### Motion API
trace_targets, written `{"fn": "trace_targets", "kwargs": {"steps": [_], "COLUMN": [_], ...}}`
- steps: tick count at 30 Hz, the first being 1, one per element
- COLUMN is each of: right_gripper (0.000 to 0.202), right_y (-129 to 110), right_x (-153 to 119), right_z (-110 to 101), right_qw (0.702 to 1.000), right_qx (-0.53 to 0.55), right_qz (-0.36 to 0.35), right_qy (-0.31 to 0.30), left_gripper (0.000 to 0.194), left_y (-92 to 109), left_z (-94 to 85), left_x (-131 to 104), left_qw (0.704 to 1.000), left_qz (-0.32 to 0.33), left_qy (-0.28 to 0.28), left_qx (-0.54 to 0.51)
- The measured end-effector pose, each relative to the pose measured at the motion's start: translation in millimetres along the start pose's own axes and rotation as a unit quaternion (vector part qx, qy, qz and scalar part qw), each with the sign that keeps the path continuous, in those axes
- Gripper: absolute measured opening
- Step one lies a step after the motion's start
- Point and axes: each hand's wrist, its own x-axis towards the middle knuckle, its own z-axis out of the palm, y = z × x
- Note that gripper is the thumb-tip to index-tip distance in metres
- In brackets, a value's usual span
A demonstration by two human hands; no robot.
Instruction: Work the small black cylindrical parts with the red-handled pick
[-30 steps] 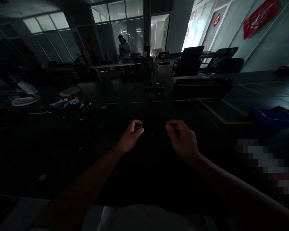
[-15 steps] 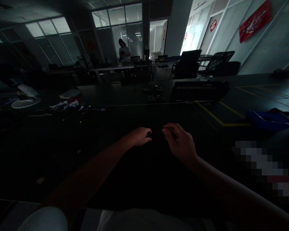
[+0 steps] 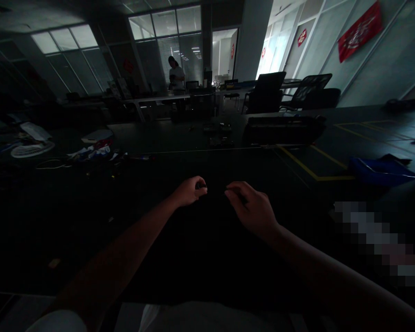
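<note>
The left forearm [image 3: 134, 242] is extended forward and inward from the lower left, and the right forearm [image 3: 318, 258] is brought in from the lower right; both are bare. The left hand [image 3: 188, 192] is turned inward, with its fingers [image 3: 200, 180] curved over and its thumb [image 3: 202, 191] set below them, a dark gap being framed between. The right hand [image 3: 254, 207] is held opposite, its fingers bent and its index fingertip brought close to the thumb tip; whether the two are pressed together cannot be made out. The hands are kept apart, fingertips pointed toward each other.
</note>
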Motion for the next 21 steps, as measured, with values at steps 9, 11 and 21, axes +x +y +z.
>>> {"fn": "trace_targets", "kwargs": {"steps": [9,11,21], "right_gripper": [0.022,0.021,0.022], "right_y": [7,7,6], "right_x": [-1,-1,1], "right_z": [2,2,1], "right_qw": [1.0,1.0,1.0], "right_qx": [0.004,0.005,0.017], "right_qz": [-0.013,-0.012,0.009], "right_qy": [0.005,0.003,0.004], "left_gripper": [0.029,0.032,0.012], "left_y": [-39,-49,-92], "left_z": [-70.9,-92.4,-192.1], "left_x": [-18,-28,-106], "left_qw": [0.938,0.924,0.769], "left_qz": [-0.075,-0.078,-0.178], "left_qy": [0.178,0.215,0.466], "left_qx": [-0.288,-0.305,-0.399]}}
